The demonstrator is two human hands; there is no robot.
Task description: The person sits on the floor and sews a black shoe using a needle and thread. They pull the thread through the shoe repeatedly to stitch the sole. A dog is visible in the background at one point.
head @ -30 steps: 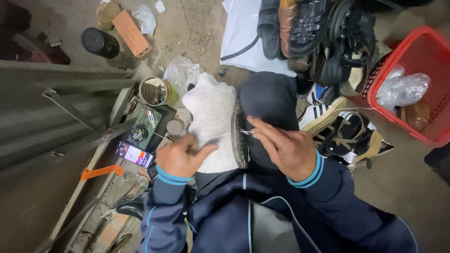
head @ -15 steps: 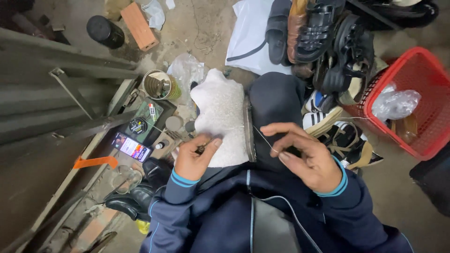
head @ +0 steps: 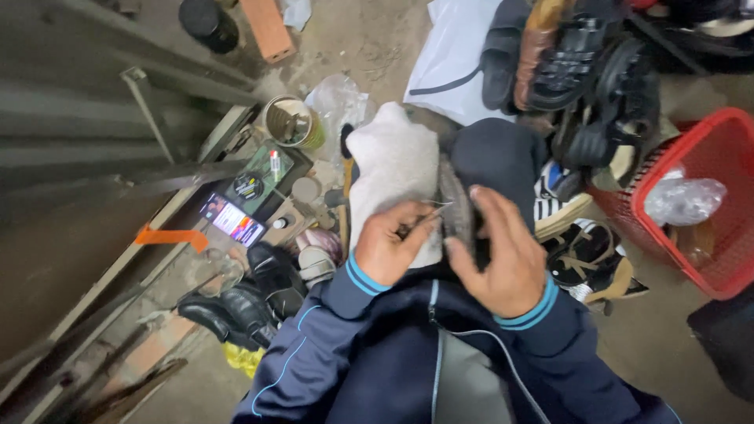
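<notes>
Two hands are busy over a dark shoe [head: 503, 157] resting on the lap, white cloth [head: 393, 169] under it. Left hand [head: 386, 250] is pinching a thin needle-like tool [head: 420, 224] against the sole edge; right hand [head: 503, 255] has its fingers spread loose over the shoe. Further out: a phone [head: 232, 220], a tin can [head: 292, 122], a red basket [head: 719, 259] and a shoe pile [head: 581, 71].

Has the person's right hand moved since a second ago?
Yes. The right hand has come in toward the grey shoe sole against the white cloth, now nearly touching the left hand.
</notes>
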